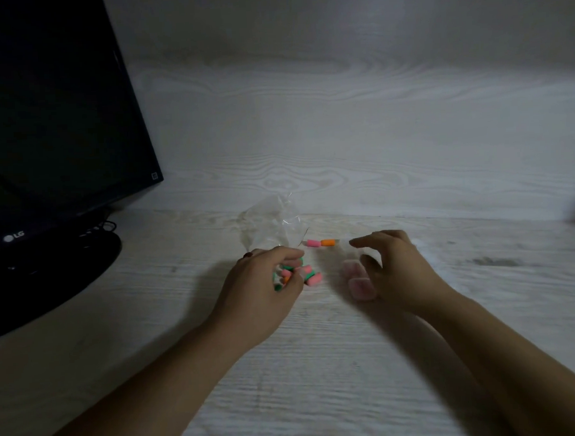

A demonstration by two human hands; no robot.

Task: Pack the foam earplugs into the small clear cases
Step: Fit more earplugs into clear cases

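cupping loose earplugs [307,274], the left hand [259,286] curls; the right hand [395,272] hovers half-open over clear cases [357,280].

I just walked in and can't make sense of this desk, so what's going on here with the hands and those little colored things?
A person is sorting foam earplugs on a pale wooden desk. The left hand holds a small bunch of pink, green and orange earplugs. The right hand hovers with curled fingers over small clear cases holding something pink. A pink earplug and an orange earplug lie loose between the hands, beside a crumpled clear bag. A dark monitor stands at left.
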